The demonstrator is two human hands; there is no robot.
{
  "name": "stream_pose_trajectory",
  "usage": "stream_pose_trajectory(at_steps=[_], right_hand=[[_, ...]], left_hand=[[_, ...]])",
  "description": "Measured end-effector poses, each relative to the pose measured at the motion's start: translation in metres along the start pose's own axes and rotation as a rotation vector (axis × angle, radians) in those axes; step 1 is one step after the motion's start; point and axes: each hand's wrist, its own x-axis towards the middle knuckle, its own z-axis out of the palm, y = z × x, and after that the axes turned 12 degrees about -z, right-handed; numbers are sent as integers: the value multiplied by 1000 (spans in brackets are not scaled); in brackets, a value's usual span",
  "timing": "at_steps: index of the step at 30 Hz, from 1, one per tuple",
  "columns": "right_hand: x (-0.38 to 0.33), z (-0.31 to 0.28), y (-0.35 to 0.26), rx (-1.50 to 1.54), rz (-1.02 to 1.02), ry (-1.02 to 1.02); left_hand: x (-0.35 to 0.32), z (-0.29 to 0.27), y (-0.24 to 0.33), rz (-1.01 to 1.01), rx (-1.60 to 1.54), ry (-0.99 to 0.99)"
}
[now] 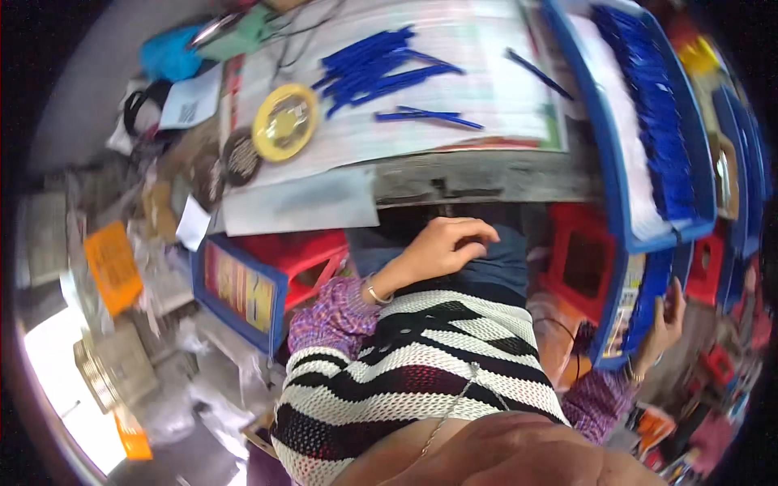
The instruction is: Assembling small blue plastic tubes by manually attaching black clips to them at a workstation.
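Worktable (486, 180) bearing blue strips (369, 65), red stool (574, 261) below; left hand (446, 247) loosely half-open over lap (501, 261); right hand (666, 322) beside lower tray (609, 361), grip unclear.

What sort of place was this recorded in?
Probably a small workshop: slim dark-blue sticks lie heaped on a paper-covered rectangular worktable, a long blue plastic tray beside it holds many more blue pieces.

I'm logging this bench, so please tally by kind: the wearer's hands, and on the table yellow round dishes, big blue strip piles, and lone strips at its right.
Left hand and right hand: 2
Yellow round dish: 1
Big blue strip pile: 1
Lone blue strip: 1
Total: 5
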Motion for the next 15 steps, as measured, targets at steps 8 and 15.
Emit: stream_pose_trajectory(at_steps=[8,15], right_hand=[[46,93,-158,373,-687,-263],[40,139,-226,1080,-582,-211]], left_hand=[[-24,-15,-14,-43,-103,120],[-45,-35,-21,-91,-125,240]])
